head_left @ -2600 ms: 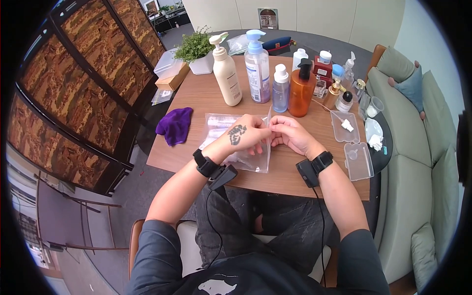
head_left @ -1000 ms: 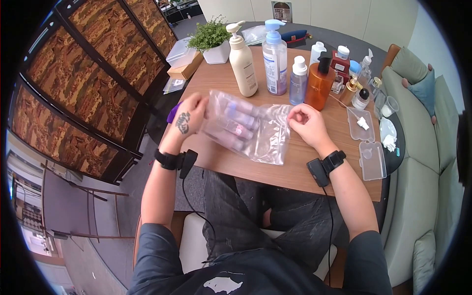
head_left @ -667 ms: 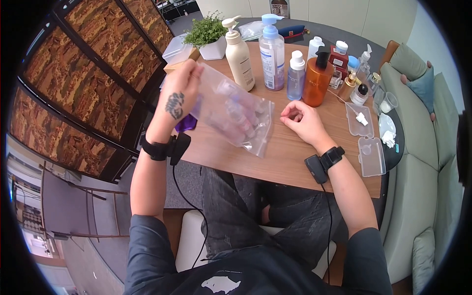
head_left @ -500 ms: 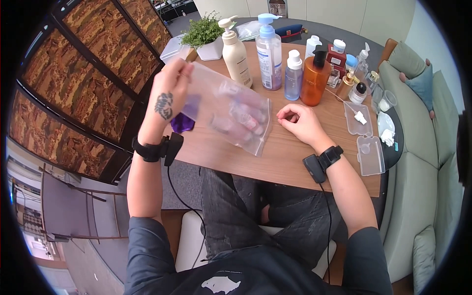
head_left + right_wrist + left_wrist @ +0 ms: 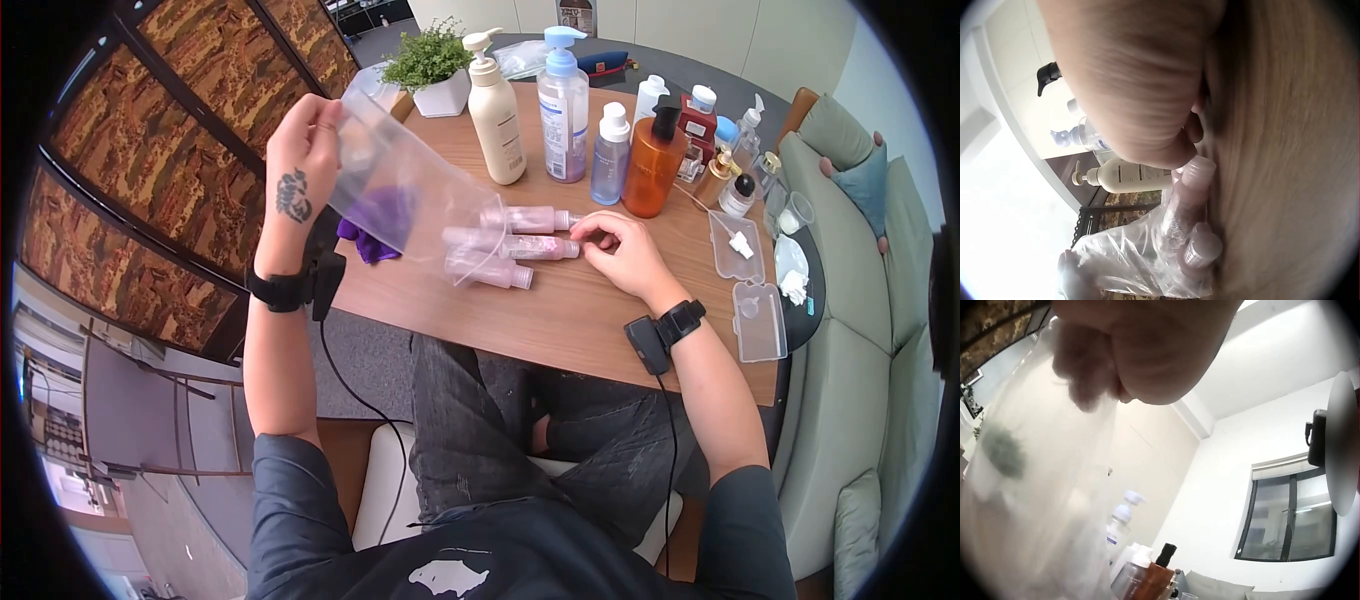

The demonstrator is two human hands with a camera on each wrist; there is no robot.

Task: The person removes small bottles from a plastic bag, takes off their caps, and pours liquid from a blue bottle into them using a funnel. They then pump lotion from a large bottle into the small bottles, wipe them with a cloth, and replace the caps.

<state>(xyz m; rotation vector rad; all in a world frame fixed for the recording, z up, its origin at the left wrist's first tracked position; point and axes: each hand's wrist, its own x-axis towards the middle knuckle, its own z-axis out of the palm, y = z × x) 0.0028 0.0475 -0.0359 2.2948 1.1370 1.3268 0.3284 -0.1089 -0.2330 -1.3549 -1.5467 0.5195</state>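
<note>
My left hand is raised over the table's left side and pinches one end of a clear plastic zip bag. The bag slants down to the right. Its open mouth lies around several small pink-tinted clear bottles on the table, their capped ends sticking out. In the right wrist view, two translucent caps stand close to the camera. My right hand rests low at the bottles' right, fingers loosely bent, fingertips right at the middle bottle's cap. In the left wrist view, the hazy bag hangs below the left fingers.
A purple cloth lies behind the bag. Along the back stand a potted plant, a cream pump bottle, a blue-topped pump bottle, and an amber bottle. An opened clear plastic case lies at the right.
The left hand has carried the bag from the table's middle up and left, tilting it. The bottles have slid partly out of its mouth. The right hand has let go of the bag.
</note>
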